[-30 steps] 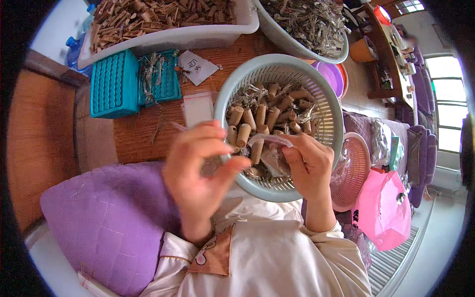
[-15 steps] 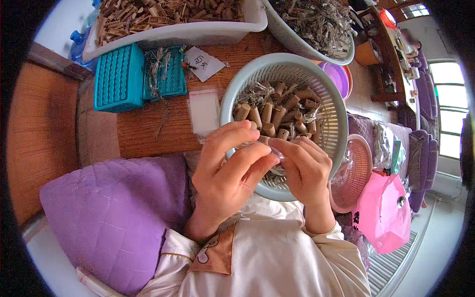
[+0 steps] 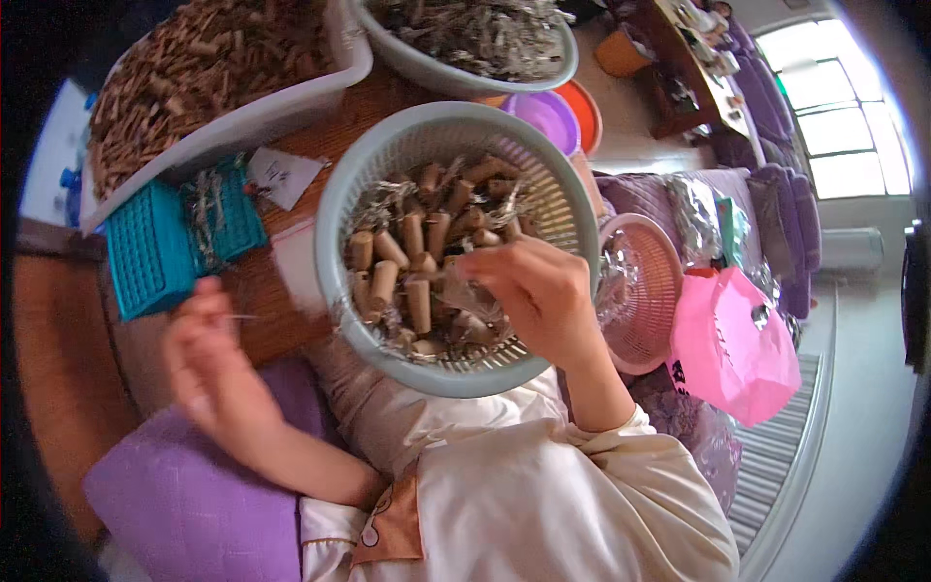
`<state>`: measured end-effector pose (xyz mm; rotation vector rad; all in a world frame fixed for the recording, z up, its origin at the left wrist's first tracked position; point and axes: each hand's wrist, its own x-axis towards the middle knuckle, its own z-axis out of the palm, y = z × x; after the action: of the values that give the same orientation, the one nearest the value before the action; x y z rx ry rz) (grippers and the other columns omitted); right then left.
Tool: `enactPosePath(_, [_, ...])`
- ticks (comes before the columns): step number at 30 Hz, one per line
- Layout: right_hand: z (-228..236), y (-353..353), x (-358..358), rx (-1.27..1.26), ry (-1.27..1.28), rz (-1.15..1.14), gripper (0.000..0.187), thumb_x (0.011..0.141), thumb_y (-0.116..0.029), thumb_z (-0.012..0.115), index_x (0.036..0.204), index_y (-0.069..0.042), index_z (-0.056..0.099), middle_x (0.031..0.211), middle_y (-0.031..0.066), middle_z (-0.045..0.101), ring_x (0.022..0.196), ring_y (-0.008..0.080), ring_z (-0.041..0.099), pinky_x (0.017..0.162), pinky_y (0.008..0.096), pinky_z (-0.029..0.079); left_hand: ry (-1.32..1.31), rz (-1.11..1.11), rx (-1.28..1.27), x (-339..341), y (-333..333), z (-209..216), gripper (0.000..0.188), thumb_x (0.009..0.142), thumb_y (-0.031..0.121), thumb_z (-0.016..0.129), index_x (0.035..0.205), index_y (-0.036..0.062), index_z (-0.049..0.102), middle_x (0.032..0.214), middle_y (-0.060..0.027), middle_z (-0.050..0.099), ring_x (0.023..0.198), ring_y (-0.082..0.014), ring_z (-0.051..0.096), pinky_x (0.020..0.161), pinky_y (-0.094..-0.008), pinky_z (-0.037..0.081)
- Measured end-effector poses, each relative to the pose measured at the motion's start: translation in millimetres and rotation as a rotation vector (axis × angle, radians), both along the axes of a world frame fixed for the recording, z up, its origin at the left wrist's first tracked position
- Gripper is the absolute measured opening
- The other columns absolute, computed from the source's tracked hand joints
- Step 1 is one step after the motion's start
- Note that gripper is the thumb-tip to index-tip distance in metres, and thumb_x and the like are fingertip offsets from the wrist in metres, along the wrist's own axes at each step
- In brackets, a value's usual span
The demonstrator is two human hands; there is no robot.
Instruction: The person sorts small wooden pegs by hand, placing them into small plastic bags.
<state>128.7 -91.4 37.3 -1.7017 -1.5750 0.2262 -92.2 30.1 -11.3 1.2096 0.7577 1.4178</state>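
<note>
My left hand point(image 3: 215, 373) is out to the left, over the purple quilted cushion and near the turquoise racks. It is smeared by motion; a thin pale strip point(image 3: 240, 316) sticks out from its pinched fingers. Over the grey-green plastic basket point(image 3: 335, 291), my right hand point(image 3: 543, 291) has its fingers closed on a clear plastic bag point(image 3: 470, 296). What the bag holds, if anything, is hard to make out. Several brown cylindrical pieces point(image 3: 419, 306) lie in the basket, mixed with crinkled clear plastic and thin silvery bits.
A white tub point(image 3: 233, 121) of brown pieces and a grey tub point(image 3: 465, 73) of silvery items stand at the back. Turquoise racks point(image 3: 150, 252) sit left of a paper note point(image 3: 284, 177). At right are a pink basket point(image 3: 645, 330) and pink bag point(image 3: 737, 349).
My hands have parted: the left swung far to the left, while the right stayed over the basket with the clear bag. The whole view has turned and shifted.
</note>
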Motion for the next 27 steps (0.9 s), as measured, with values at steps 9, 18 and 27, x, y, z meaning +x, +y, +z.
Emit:
enactPosePath(9, [0, 1, -11, 0.105, 0.251, 0.056, 0.021, 0.082, -0.020, 0.054, 0.093, -0.006, 0.063, 0.066, 0.0028, 0.048, 0.060, 0.0133, 0.046, 0.054, 0.0244, 0.037, 0.108, -0.368, -0.116, 57, -40, 6, 0.034, 0.088, 0.036, 0.043, 0.078, 0.0032, 0.044, 0.069, -0.0010, 0.040, 0.059, -0.0072, 0.037, 0.053, -0.0193, 0.030])
enactPosePath(18, [6, 3, -24, 0.008, 0.447, 0.320, 0.020, 0.080, -0.012, 0.054, 0.097, -0.002, 0.059, 0.062, 0.0082, 0.047, 0.053, 0.0213, 0.049, 0.049, 0.0303, 0.038, 0.187, -0.368, 0.064, 57, -45, 8, 0.044, 0.079, 0.044, 0.053, 0.072, 0.0006, 0.051, 0.064, 0.0027, 0.044, 0.055, -0.0040, 0.036, 0.049, -0.0173, 0.025])
enactPosePath(27, [-7, 7, -32, -0.047, 0.741, 0.169, 0.023, 0.086, -0.015, 0.048, 0.098, 0.001, 0.057, 0.083, 0.0116, 0.059, 0.078, 0.0178, 0.057, 0.068, 0.0276, 0.043, 0.223, -0.313, -0.227, 62, -43, 8, 0.019, 0.083, 0.018, 0.055, 0.077, -0.0002, 0.057, 0.067, 0.0032, 0.050, 0.061, -0.0037, 0.041, 0.055, -0.0163, 0.030])
